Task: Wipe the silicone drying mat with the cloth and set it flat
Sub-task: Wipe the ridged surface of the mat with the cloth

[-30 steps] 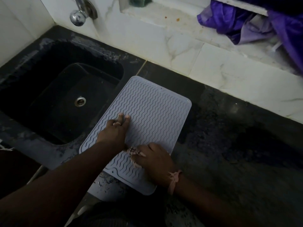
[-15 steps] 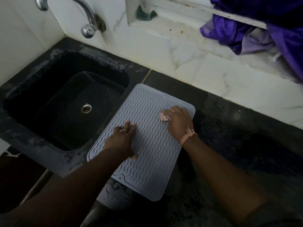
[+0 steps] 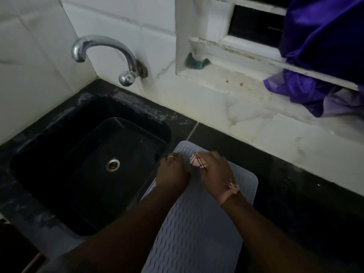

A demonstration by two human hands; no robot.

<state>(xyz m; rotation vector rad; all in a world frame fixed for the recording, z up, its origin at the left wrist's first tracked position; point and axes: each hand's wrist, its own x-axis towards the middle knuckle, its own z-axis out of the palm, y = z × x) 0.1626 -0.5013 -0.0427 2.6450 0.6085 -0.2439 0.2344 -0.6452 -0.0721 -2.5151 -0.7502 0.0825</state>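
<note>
A grey silicone drying mat (image 3: pixel 199 229) with wavy ridges lies flat on the dark counter, just right of the sink. My right hand (image 3: pixel 214 170) grips a small pink checked cloth (image 3: pixel 197 161) and presses it onto the mat's far left corner. My left hand (image 3: pixel 171 171), a ring on one finger, rests on the mat's far left edge beside the cloth; its fingers lie mostly straight. Both forearms cover much of the mat's near part.
A black sink (image 3: pixel 94 164) with a metal drain sits to the left under a chrome tap (image 3: pixel 106 56). A white tiled ledge runs behind, with a green scrubber (image 3: pixel 197 62) and purple fabric (image 3: pixel 323 56) hanging by the window. Dark counter (image 3: pixel 307 213) extends right.
My right hand slid the cloth from the mat's near edge to its far right corner, then left to the far left corner. My left hand moved up along the mat's left side. The view tilted upward.
</note>
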